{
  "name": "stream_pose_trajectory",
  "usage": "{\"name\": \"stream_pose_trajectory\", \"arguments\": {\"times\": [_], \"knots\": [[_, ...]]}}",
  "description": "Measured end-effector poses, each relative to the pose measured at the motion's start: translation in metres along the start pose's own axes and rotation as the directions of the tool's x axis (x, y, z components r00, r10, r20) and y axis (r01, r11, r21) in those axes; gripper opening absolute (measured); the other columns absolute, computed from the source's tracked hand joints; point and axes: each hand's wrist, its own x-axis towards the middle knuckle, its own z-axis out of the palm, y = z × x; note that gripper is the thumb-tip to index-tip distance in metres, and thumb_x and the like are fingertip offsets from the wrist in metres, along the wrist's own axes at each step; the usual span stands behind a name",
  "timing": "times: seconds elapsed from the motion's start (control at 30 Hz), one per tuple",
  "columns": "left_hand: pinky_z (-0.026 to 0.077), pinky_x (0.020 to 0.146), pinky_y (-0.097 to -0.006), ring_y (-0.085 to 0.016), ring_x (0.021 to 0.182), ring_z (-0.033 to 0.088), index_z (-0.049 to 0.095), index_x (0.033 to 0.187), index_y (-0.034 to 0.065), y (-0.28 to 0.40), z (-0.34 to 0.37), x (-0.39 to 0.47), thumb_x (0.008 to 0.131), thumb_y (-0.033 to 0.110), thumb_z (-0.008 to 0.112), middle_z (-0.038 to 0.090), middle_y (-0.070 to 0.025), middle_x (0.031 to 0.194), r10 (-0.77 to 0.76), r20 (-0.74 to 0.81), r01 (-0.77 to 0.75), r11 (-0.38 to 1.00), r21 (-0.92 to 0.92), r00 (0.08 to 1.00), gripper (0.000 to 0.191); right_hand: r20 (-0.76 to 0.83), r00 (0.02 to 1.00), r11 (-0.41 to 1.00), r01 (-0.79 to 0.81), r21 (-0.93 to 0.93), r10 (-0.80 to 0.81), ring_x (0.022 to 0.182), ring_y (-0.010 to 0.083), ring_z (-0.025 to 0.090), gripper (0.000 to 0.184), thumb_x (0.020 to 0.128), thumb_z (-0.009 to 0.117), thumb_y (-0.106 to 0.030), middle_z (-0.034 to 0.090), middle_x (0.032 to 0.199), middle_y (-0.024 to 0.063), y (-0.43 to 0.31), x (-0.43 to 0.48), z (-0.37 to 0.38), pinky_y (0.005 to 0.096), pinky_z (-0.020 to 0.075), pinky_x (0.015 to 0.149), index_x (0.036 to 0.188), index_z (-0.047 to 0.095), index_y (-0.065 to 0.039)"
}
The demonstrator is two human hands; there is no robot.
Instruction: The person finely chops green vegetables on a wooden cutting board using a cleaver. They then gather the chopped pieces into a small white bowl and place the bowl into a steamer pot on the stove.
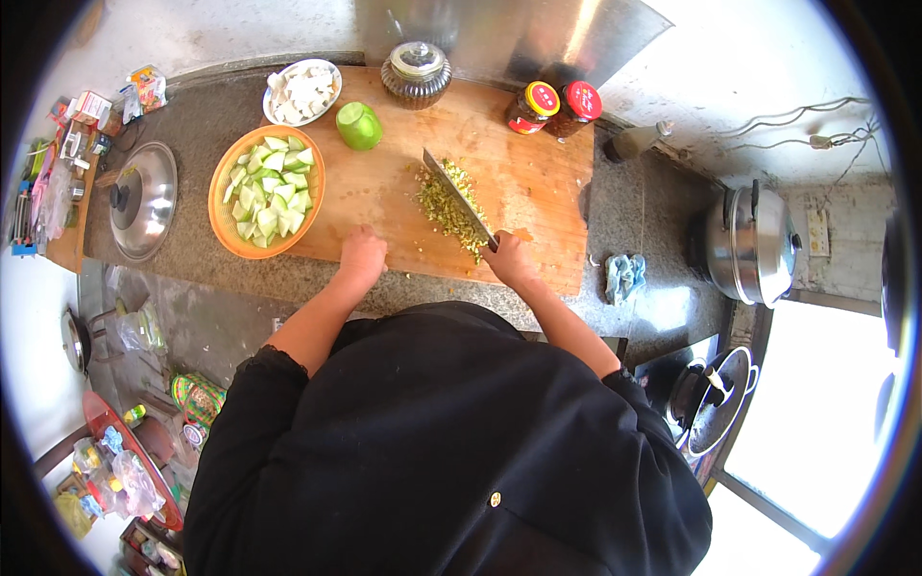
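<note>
My right hand [513,259] grips the handle of a kitchen knife [461,196], whose blade lies across a heap of finely chopped green and yellow vegetable [443,205]. Beneath both is a wooden cutting board [374,194]. Near the board's front edge rests my left hand [364,253], its fingers curled down; whether anything is under them is hidden. Left of it stands an orange plastic basket [216,194] filled with pale green gourd chunks [270,191]. An uncut piece of green gourd [359,127] sits on the board behind my left hand.
At the back are a white bowl [337,90] of white chunks, a lidded glass jar [415,75] and two red-labelled sauce jars [531,108] [576,108]. A pot lid [148,209] lies left. Rightward are a blue cloth [625,278], a bottle [637,140], a steamer pot [753,241] and a wok [720,410].
</note>
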Motion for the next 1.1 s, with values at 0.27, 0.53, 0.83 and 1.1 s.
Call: {"name": "stream_pose_trajectory", "arguments": {"times": [0.27,0.53,0.83,1.1], "knots": [[0.044,0.078,-0.0355,-0.025,0.095,0.055,0.073,0.082,0.0124,0.0,0.007,0.001,0.06,0.04,0.078,0.061,-0.0103,0.092,-0.013,0.042,0.01,0.997,0.071,0.999,0.035,-0.001,0.999,0.985,-0.038,0.171,0.039,0.071,0.0374,0.062,0.033,0.074,0.067,-0.03,0.062,0.072,0.0232,0.002,-0.008,-0.012,0.0437,0.0492,0.065,0.08,0.06,0.002],[0.05,0.077,-0.0335,-0.028,0.093,0.055,0.071,0.081,0.002,0.0,0.005,0.0,0.055,0.036,0.08,0.059,-0.0144,0.094,-0.055,0.001,0.055,0.998,-0.014,0.998,0.044,-0.027,0.997,0.995,0.076,0.057,-0.075,0.059,0.0331,0.059,0.031,0.073,0.068,-0.032,0.059,0.064,0.0191,0.002,0.02,-0.052,0.0408,0.0478,0.059,0.071,0.06,-0.002],[0.048,0.08,-0.0349,-0.028,0.094,0.055,0.071,0.081,0.0022,0.002,0.001,-0.005,0.053,0.034,0.081,0.058,-0.0142,0.094,-0.036,-0.049,0.033,0.998,-0.054,0.998,0.043,0.138,0.924,0.852,0.383,-0.358,-0.357,0.077,0.0327,0.063,0.027,0.075,0.063,-0.034,0.066,0.079,0.0148,-0.008,0.138,-0.087,0.0427,0.0507,0.07,0.08,0.066,-0.008],[0.046,0.074,-0.0361,-0.028,0.095,0.055,0.072,0.08,0.0112,0.002,0.014,0.001,0.059,0.032,0.076,0.059,-0.0132,0.095,-0.041,-0.028,0.042,0.999,0.032,0.999,0.03,0.28,0.888,0.804,0.452,-0.386,-0.364,0.074,0.0315,0.063,0.025,0.074,0.064,-0.034,0.065,0.076,0.0134,-0.008,0.106,-0.103,0.0424,0.0502,0.066,0.079,0.065,-0.01]]}}
